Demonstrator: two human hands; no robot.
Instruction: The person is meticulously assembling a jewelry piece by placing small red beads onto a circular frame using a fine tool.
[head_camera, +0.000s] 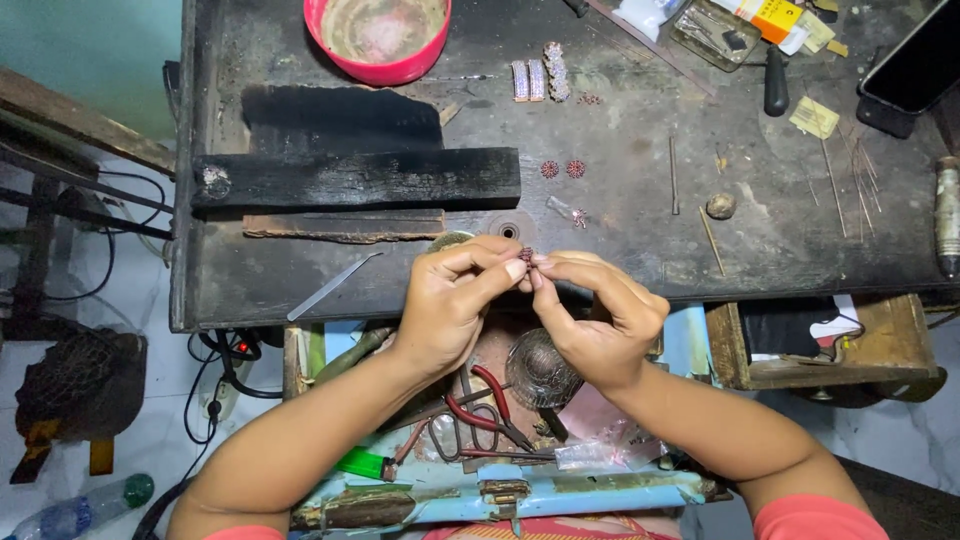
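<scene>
Pinching a small red-studded ornament (526, 256) between them, both hands meet at the near edge of the dark workbench (640, 250). Left hand (450, 305): thumb and forefinger closed tight on the piece, other fingers curled in. Right hand (600, 320): thumb and forefinger tips closed on the same piece from the other side, remaining fingers bent loosely. The ornament is mostly hidden by the fingertips; shape cannot be told.

Just beyond the ornament, on the workbench, lies a charred black wooden block (355, 180). Further back from the ornament sit two small round red pieces (562, 169) side by side, and beyond those a row of pale oblong pieces (538, 78). A pink bowl (378, 38) stands at the far edge, left of the row. To the left of the ornament a thin metal blade (332, 286) lies slanted.

Below the hands, nearer the person than the ornament, an open drawer holds red-handled pliers (490, 405) and a round wire mesh (540, 370).
</scene>
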